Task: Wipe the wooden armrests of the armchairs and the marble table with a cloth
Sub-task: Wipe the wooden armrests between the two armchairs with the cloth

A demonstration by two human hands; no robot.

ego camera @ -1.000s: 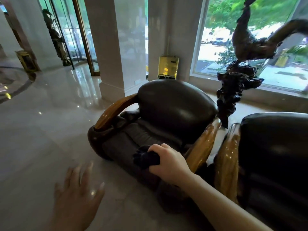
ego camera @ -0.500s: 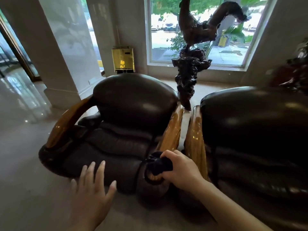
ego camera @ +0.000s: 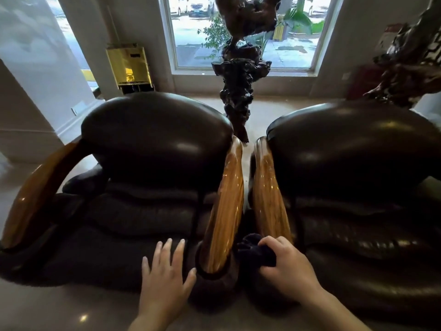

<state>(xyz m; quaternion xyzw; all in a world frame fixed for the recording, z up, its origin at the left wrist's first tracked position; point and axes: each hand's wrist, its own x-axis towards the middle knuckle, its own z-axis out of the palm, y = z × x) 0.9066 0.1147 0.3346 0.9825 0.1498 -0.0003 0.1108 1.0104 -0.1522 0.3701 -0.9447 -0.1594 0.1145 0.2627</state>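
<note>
Two dark leather armchairs stand side by side on a pale polished floor [ego camera: 35, 306], facing the camera, and three wooden armrests show among them. The left chair [ego camera: 152, 144] carries two: an outer armrest [ego camera: 35, 194] curving down at the far left, and an inner armrest [ego camera: 226, 206] running toward the camera, its near end set in a dark round cap. The left hand [ego camera: 164, 278] hovers just left of that cap, above the front edge of the seat, palm down, fingers spread and holding nothing; whether it touches the leather cannot be told. Close beside the inner armrest, with a narrow gap between, lies the third armrest [ego camera: 269, 199], which belongs to the right chair [ego camera: 353, 149]. One dark cloth [ego camera: 255, 252], bunched up, sits at the near end of this third armrest, partly in the gap between the two chairs. The right hand [ego camera: 286, 268] is clenched around the cloth from the right, pressing it against the armrest end. Behind the chairs, one gnarled dark carving [ego camera: 238, 91] rises between the backrests in front of a window [ego camera: 191, 32], a second carving [ego camera: 410, 58] stands at the far right, and one gold box [ego camera: 130, 65] sits at the wall on the left.
</note>
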